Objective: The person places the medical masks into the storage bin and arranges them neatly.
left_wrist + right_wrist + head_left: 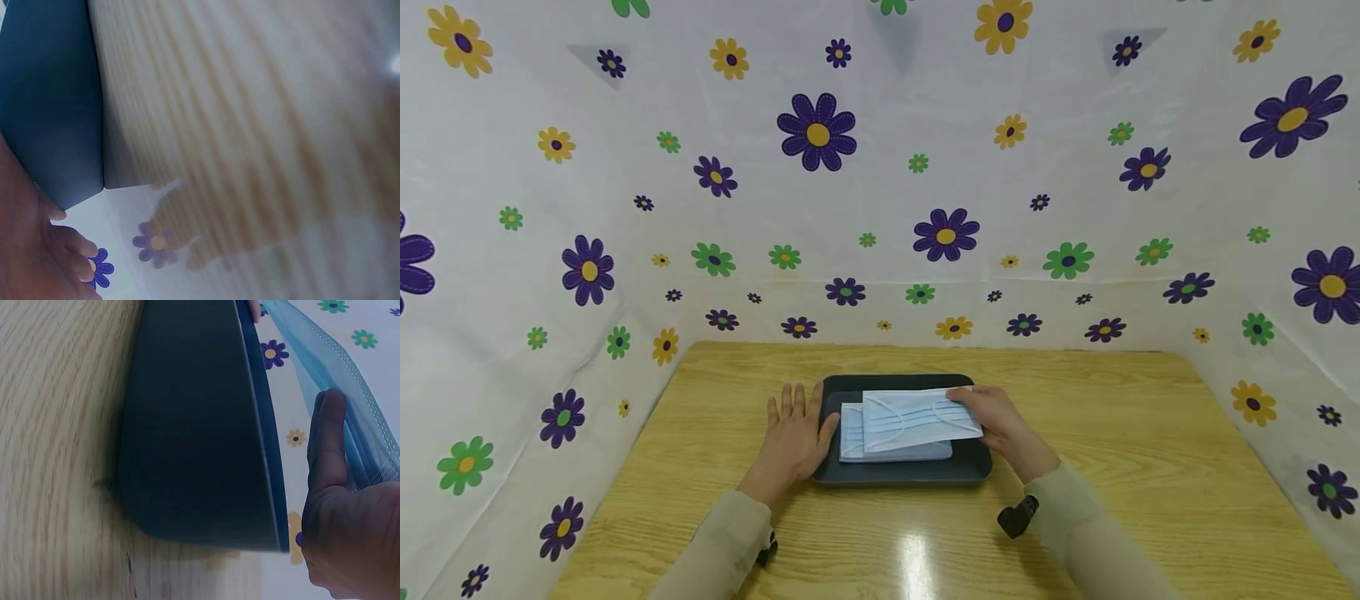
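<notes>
A dark tray [902, 475] sits on the wooden table with light blue face masks inside, at least one mask [852, 433] lying flat. Above it, my right hand [1000, 421] pinches another face mask [910, 421] by its right end, thumb on top. In the right wrist view this mask [356, 425] is raised over the tray rim, the fingers beneath it. My left hand [793, 437] lies with spread, straight fingers against the tray's left side, thumb at the rim. The left wrist view shows the tray wall [53, 94] beside that hand [31, 237].
The wooden table [1112, 425] extends around the tray on all sides. A white cloth with printed flowers [880, 183] stands as a wall at the back and both sides. Dark devices [1017, 517] are strapped at both wrists.
</notes>
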Motion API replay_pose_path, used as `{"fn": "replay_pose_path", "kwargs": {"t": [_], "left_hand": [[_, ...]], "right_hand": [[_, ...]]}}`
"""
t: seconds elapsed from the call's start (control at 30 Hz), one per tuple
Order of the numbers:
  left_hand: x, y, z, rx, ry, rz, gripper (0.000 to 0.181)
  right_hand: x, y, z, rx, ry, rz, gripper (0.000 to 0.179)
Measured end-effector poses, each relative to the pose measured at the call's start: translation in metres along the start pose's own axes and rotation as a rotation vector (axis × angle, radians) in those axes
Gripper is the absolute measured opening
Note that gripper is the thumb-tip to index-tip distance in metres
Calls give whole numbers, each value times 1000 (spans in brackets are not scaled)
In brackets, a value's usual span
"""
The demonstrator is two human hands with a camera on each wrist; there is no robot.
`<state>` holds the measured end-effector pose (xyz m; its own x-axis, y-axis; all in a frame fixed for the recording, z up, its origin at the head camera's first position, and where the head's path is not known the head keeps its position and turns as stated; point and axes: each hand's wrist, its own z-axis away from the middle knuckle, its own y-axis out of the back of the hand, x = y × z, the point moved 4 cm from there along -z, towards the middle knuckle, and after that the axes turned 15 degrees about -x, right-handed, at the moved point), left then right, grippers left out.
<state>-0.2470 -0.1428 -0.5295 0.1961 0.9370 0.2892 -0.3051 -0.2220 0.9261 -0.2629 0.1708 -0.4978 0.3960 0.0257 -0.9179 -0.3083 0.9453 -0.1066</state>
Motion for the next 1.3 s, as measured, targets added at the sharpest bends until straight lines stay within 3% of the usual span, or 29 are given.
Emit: {"fn": "replay_pose_path", "kwargs": {"t": [0.6, 1.3], "left_hand": [[-3, -3, -4, -22, 14, -12, 75], [-2, -1, -2, 0, 2, -17, 74]], "right_hand": [[6, -24, -17, 8, 11, -31, 45], [10, -31, -26, 50, -14, 12, 41]]}}
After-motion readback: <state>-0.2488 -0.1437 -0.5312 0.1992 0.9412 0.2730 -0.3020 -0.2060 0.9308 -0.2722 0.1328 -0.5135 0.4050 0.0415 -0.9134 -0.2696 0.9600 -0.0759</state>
